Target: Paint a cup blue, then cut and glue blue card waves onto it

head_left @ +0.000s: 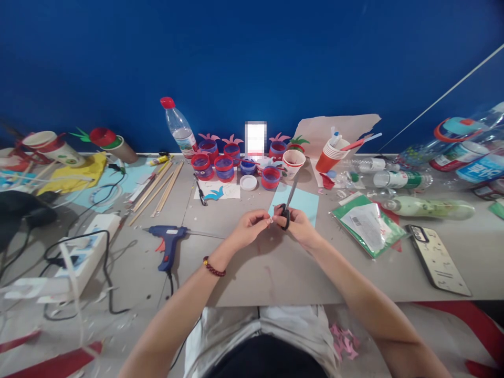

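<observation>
Scissors (292, 197) with black handles are in my right hand (296, 224), their blades pointing up and away from me. My left hand (252, 227) is closed in a pinch on a small white piece (271, 220), right beside the fingertips of my right hand. Both hands are over the grey table (252, 278) near its front edge. Behind them lies a light blue sheet (311, 202), partly covered by my right hand and the scissors.
A blue glue gun (169, 241) and a power strip (90, 252) lie at left. Behind the hands stand several red and purple cups (224, 169) and a bottle (181, 128). At right are a green packet (368, 226), a phone (439, 261) and plastic bottles (403, 179).
</observation>
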Demonstrator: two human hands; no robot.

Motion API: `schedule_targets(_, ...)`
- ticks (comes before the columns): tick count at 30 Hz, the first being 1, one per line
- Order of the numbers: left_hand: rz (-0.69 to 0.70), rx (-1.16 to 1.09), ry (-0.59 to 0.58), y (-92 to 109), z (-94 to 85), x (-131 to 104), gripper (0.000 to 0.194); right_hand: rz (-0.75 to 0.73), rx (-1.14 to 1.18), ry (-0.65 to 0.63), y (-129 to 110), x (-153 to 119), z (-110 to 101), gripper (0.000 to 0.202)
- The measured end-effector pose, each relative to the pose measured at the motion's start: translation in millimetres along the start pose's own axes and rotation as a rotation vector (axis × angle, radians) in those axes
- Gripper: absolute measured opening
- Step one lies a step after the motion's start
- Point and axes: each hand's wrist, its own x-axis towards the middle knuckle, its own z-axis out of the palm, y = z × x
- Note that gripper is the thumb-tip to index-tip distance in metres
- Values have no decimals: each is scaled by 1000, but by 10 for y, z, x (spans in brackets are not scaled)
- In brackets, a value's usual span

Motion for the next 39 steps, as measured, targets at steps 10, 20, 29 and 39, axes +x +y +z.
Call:
schedule_targets(10, -75, -312, -23, -30, 25, -6, 33, -59, 24, -2, -51, 2, -12, 43)
schedule_targets(20, -99, -395, 23, 50, -1, -1, 31, -155, 14, 160, -31, 64, -126, 30)
schedule_targets(29, -72, -202, -12, -17, 30, -1, 38, -293, -166, 73, 31, 24, -76, 14)
schedule_targets(39, -60, -89, 17, -17, 21, -8, 33, -289, -213, 55, 50, 17, -97, 9)
